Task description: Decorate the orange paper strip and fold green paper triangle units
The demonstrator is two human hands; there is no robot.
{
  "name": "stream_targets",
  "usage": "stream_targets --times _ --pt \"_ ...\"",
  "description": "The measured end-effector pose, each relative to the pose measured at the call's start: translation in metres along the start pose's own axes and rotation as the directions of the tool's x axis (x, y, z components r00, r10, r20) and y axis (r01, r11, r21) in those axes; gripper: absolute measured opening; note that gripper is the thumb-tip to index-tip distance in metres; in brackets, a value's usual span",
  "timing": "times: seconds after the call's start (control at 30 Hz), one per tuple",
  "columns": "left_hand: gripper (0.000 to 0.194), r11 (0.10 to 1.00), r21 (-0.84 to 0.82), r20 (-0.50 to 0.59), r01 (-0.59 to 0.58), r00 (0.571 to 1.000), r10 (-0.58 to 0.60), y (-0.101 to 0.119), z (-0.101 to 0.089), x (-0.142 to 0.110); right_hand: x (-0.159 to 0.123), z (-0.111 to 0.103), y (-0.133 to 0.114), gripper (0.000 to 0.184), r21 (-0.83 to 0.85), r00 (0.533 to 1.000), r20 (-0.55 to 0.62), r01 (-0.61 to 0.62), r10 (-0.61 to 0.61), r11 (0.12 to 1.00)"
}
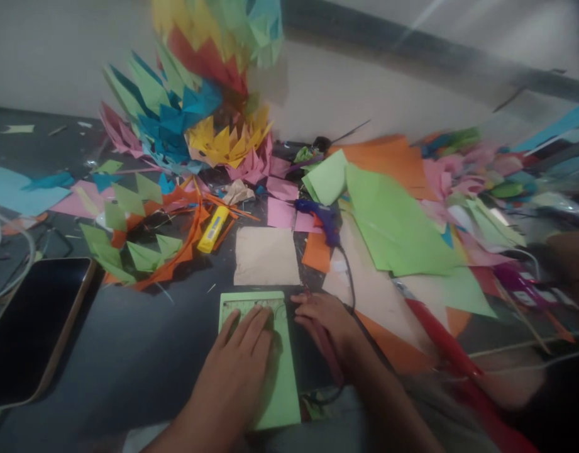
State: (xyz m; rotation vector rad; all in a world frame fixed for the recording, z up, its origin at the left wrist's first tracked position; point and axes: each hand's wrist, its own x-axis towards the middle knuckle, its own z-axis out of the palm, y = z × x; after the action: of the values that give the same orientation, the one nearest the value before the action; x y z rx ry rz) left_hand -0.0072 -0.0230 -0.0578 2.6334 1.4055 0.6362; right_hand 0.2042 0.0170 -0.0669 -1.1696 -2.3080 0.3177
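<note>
My left hand (pixel 244 358) lies with its fingers stretched over a clear ruler (pixel 232 304), pressing it across the top of a light green paper strip (pixel 282 396). Just right of the strip, my right hand (pixel 329 324) is closed around a slim tool with a dull red handle (pixel 330 355). Its tip is too blurred to make out. A beige square of paper (pixel 267 255) lies just beyond the green strip.
A phone (pixel 34 327) lies at the left. Folded paper crowns (pixel 148 251) and a yellow box (pixel 214 229) are further back. A blue glue gun (pixel 324 217), with its cord, rests near green sheets (pixel 397 226). Red scissors-like handles (pixel 440 333) lie right.
</note>
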Motion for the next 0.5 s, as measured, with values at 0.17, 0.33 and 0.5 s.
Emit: stream_targets --times 0.17,0.33,0.5 --pt "0.027 1.000 -0.013 -0.005 0.014 1.000 -0.014 0.0011 -0.0007 0.0003 -0.0008 0.0021 0.0018 0.009 0.023 1.000 -0.001 -0.009 0.009 1.000" --pt "0.026 0.999 -0.028 0.022 0.027 0.999 -0.026 0.0015 -0.0025 0.0001 0.0011 -0.0011 -0.0052 0.011 0.033 0.998 0.025 -0.063 0.062 0.997" --pt "0.027 1.000 -0.023 0.068 0.020 0.998 -0.018 0.0011 -0.0025 -0.0009 0.0017 -0.0010 -0.0042 0.009 0.009 0.999 -0.034 -0.023 0.023 1.000"
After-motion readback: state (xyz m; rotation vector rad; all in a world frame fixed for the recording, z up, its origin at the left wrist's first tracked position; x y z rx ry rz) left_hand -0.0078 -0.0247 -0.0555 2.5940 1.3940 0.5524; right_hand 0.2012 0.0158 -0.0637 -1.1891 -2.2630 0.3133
